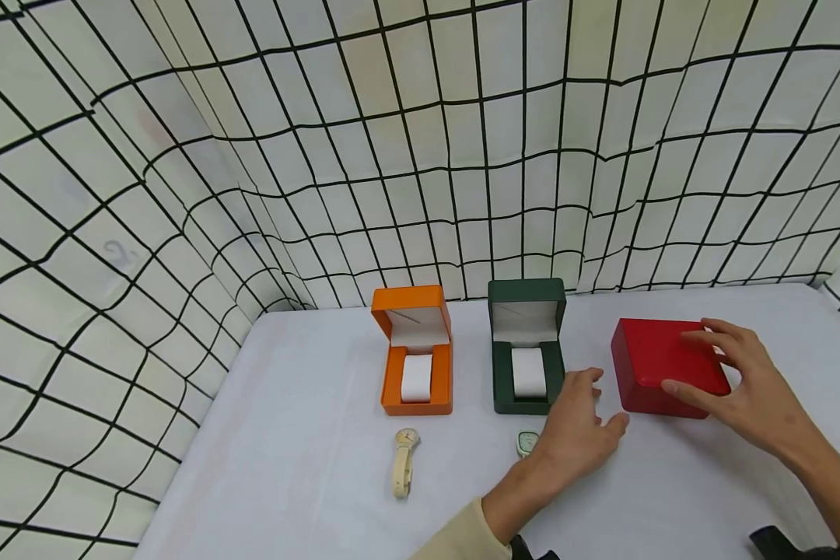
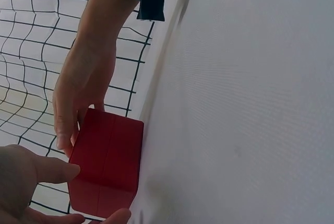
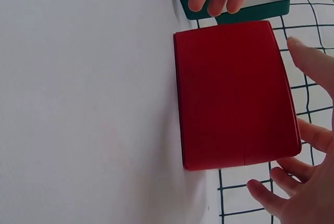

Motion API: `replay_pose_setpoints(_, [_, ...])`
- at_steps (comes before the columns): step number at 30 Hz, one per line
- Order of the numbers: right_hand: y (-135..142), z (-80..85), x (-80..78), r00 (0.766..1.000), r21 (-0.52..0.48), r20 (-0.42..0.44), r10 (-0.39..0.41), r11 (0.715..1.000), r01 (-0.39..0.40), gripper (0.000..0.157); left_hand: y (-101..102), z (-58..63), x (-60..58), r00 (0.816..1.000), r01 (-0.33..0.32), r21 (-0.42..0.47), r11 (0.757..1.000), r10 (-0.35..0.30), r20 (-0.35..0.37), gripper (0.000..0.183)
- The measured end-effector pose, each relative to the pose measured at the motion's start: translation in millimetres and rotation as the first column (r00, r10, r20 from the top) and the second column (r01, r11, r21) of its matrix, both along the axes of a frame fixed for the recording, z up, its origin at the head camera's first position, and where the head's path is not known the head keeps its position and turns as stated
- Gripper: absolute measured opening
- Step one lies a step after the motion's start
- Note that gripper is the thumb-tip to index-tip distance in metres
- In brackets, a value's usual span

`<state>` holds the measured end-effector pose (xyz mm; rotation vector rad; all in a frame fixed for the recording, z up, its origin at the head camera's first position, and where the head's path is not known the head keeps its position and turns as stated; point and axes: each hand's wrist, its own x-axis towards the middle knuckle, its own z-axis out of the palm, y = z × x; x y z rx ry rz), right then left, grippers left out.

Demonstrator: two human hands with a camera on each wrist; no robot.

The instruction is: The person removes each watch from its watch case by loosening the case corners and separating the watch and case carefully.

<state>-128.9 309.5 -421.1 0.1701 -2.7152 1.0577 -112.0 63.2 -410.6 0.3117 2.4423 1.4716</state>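
Note:
A closed red box (image 1: pixel 661 358) sits on the right side of the table, its lid seam showing in the right wrist view. My right hand (image 1: pixel 749 385) spreads over its right end, fingers over the top and thumb near the front edge. At the box's left side is my left hand (image 1: pixel 577 428), with fingers loosely extended and nothing held. A watch with a green-rimmed face (image 1: pixel 527 443) lies partly hidden behind the left hand and wrist. To the left, a cream watch (image 1: pixel 404 463) lies in front of an orange watch box (image 1: pixel 416 409).
The orange box and a green watch box (image 1: pixel 528 406) stand with lids raised, each with a white cushion inside. A white cloth covers the table (image 1: pixel 287 435). Black netting (image 1: pixel 486 163) over white sheeting rises behind and at the left.

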Motion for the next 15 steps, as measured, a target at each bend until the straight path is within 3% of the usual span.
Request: replay_pose_setpoints(15, [15,-18.3,-6.0,0.994,-0.068,0.037,0.101,0.993,-0.098,0.106,13,-5.6,1.5,0.998,0.035,-0.067,0.997,-0.037,-0.041,0.063])
